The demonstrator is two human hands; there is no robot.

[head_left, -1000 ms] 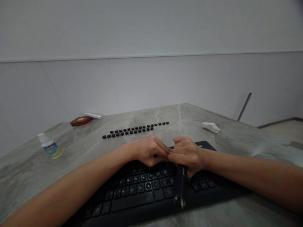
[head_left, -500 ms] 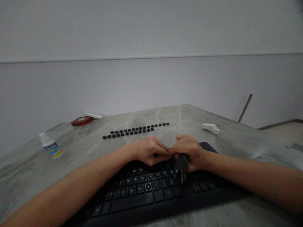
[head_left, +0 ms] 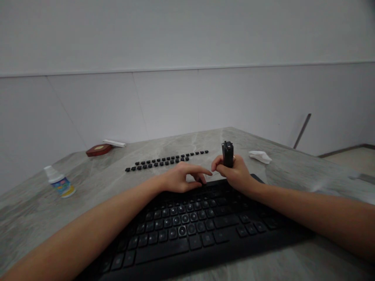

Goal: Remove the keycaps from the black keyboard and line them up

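Note:
A black keyboard (head_left: pixel 164 251) lies in front of me, several of its key positions showing round, shiny centres without caps. My left hand (head_left: pixel 183 177) rests at its far edge, index finger stretched out and thumb apart from it; I see nothing held there. Fingers wrapped, my right hand (head_left: pixel 236 175) grips a black, block-shaped tool (head_left: pixel 227 156) that stands upright with small prongs on top. The tool's kind is not clear. Beyond my hands, two rows of small black keycaps (head_left: pixel 158 162) lie on the grey table (head_left: pixel 99 181).
A white-capped bottle (head_left: pixel 61 183) with a blue and yellow label stands at the left. Farther back lie a dark red box (head_left: pixel 99 150) and a white strip (head_left: pixel 115 143). Crumpled white tissue (head_left: pixel 260 157) sits right of the keycaps. A pale wall (head_left: pixel 175 101) rises behind the table.
My right hand has turned the tool from pointing down over the keys to pointing up, above the keyboard. My hands have come apart, and my left index finger has stretched out.

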